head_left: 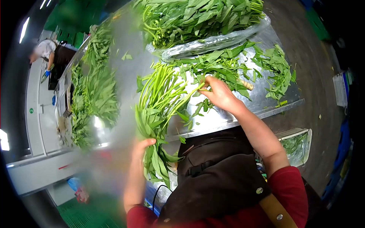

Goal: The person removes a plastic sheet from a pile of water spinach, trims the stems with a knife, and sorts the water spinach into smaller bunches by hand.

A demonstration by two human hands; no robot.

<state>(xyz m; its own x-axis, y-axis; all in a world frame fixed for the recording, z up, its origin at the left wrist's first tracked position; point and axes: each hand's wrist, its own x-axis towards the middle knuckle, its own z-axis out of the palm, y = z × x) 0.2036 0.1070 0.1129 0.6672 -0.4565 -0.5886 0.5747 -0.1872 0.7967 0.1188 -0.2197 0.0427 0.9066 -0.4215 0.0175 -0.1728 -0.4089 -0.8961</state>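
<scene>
A bunch of leafy greens (pixel 156 91) with long pale stems hangs over the front edge of the metal table. My left hand (pixel 143 146) is wrapped round its leafy part, with the thumb showing and the other fingers hidden behind leaves. At the stem side, my right hand (pixel 213 91) pinches the end of one stem (pixel 195 89) that leans out from the bunch. Loose leaves and stems (pixel 218 62) lie just beyond my right hand, beside a short object with a light wooden-looking handle (pixel 246 84).
A large heap of greens (pixel 201 19) on clear plastic (pixel 216 41) covers the metal table's (pixel 266 110) far side. More greens (pixel 99 83) lie left. A crate (pixel 307 146) stands low at right. A co-worker (pixel 49 53) with a blue glove is at far left.
</scene>
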